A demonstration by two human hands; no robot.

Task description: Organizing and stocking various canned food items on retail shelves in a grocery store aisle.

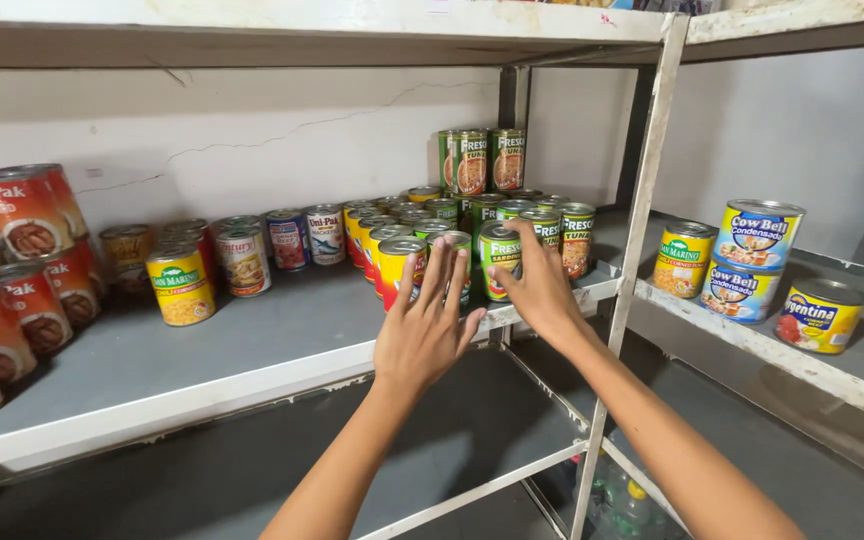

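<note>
Both of my hands reach toward a cluster of cans on a grey shelf (pixel 252 350). My left hand (pixel 427 325) is spread open just in front of a yellow and red can (pixel 399 266), fingers apart, not clearly touching it. My right hand (pixel 542 285) has its fingers up against a green can (pixel 498 256) at the shelf's front right corner. Behind these stand several more green cans (pixel 552 225) and a stack of taller green cans (pixel 477 160) at the back.
Red cans (pixel 22 250) are stacked at the left, with a yellow can (pixel 180 285) and mixed cans mid-shelf. A white metal upright (pixel 632 260) divides off the right shelf holding blue and yellow cans (pixel 757 260). Bottles (pixel 622 500) lie below.
</note>
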